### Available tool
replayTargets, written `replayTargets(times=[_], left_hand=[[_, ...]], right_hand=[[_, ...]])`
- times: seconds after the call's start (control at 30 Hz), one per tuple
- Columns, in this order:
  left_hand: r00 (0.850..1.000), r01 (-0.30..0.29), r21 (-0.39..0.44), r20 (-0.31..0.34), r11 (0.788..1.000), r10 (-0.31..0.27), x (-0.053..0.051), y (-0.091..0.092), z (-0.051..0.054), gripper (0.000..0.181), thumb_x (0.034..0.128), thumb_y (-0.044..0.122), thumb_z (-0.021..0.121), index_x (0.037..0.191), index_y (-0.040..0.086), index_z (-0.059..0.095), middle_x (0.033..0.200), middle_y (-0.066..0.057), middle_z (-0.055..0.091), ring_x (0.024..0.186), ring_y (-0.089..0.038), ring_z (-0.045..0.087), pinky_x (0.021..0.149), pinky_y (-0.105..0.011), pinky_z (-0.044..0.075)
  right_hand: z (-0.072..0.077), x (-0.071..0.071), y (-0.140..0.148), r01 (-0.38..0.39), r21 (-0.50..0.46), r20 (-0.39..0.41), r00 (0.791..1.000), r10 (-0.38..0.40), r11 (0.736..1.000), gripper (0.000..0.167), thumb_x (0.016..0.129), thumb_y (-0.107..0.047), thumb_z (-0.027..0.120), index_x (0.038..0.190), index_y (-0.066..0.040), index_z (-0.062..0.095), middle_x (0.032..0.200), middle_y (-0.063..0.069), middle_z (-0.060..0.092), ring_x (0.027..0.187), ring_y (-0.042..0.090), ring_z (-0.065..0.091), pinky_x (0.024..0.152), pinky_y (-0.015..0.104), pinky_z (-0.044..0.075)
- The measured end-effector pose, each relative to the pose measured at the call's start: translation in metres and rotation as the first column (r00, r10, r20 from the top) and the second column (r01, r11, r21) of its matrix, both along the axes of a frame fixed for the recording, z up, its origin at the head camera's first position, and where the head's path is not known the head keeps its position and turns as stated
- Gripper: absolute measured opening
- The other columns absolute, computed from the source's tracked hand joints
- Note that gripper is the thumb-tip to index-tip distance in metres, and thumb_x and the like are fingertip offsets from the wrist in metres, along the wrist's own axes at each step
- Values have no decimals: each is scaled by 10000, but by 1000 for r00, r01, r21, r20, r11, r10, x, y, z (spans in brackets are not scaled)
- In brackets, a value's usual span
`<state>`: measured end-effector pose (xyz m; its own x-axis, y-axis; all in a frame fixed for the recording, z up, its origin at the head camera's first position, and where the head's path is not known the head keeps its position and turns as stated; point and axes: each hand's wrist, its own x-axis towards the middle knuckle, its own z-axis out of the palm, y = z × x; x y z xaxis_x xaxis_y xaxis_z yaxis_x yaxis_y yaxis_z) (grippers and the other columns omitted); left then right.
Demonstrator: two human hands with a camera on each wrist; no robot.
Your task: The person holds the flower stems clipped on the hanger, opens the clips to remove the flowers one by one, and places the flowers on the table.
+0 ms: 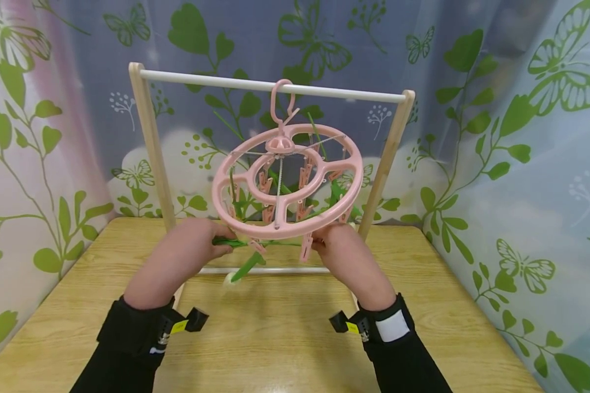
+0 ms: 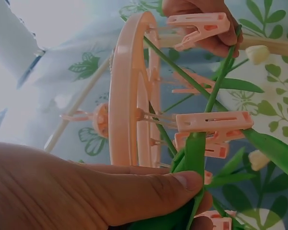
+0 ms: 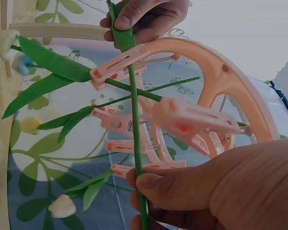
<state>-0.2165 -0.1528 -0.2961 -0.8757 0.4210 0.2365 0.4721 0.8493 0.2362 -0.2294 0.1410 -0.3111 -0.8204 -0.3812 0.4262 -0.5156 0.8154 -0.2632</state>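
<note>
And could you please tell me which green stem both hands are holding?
The green stem stretched between the left hand and right hand; neither hand grips the other visible stems.

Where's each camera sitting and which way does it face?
Head: worn on the head, facing forward and down at the pink hanger; left grip, right grip, black sleeves show.
Left wrist: worn there, facing left grip pinching green leaves; right grip beyond.
Right wrist: worn there, facing right grip pinching green stem; left grip beyond.
Both wrist views share the green stem.
</note>
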Motion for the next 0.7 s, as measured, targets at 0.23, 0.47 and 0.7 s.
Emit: replayTargets(times=[0.23, 0.47, 0.7], left_hand=[[995, -5, 32, -100, 999, 8, 14, -1, 9, 150, 912, 224, 777, 1061, 204, 787, 876, 54, 745, 587, -68, 503, 587, -289, 393], [978, 1, 27, -210, 1000, 4, 23, -2, 15, 158, 877, 217, 816, 1032, 199, 795, 831, 50, 756, 622, -59, 604, 599, -288, 462], [977, -18, 18, -214, 1000, 21, 33, -5, 25, 171, 885, 227, 808, 1053, 200, 792, 760, 50, 727, 551, -66, 532, 546, -277, 400]], right_hand=[[8, 8, -2, 27, 0, -52, 998, -27, 1000, 108, 953, -57, 712, 946, -154, 760, 871, 9, 723, 691, 137, 600, 632, 305, 476], [13, 13, -3, 26, -44, -98, 995, -30, 999, 141, 953, -43, 706, 1057, -109, 775, 955, 48, 756, 695, 146, 620, 610, 303, 475], [15, 15, -4, -4, -74, -177, 984, -9, 997, 188, 930, -24, 727, 1091, -105, 778, 1060, 67, 741, 921, 213, 711, 744, 364, 572]])
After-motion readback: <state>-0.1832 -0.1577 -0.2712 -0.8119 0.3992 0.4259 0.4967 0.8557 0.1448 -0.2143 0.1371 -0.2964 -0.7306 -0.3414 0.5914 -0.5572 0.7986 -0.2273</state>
